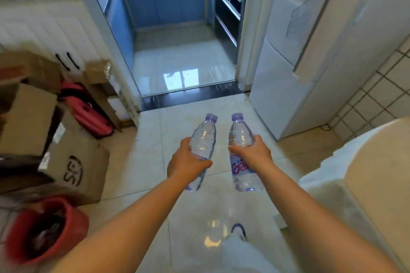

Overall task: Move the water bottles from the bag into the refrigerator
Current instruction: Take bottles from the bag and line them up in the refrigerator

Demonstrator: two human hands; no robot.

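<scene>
**Carrying two bottles to the fridge**

I hold one bottle in each hand and face the kitchen doorway. The fridge (295,68) stands far right, beside the doorway, and from this view its doors look closed, though blur keeps me from being sure.

Step in hand, as I judge it: transport. The bag is not identifiable in this view.

Procedure for doing this step well:

1. I keep both bottles apart so they do not knock together; at present there is a clear gap between them.
2. I turn right toward the fridge and avoid the boxes (73,162) stacked at left and the red bin (42,230) near left.
3. If the door is closed, both hands being occupied is the main problem. I judge that one bottle has to be tucked against the other or set down before a hand can pull the door.
4. The floor (155,184) is glossy tile; I step with care.

Hand state:

- Left hand (188,159): fingers wrapped around the middle of the left bottle (203,139), thumb across the near side. The bottle tilts, cap pointing far and slightly right.
- Right hand (255,150): fingers curled around the right bottle (240,135) above its label, thumb on its left side. Cap points far; base hangs near.

Both grasps look firm.
</scene>
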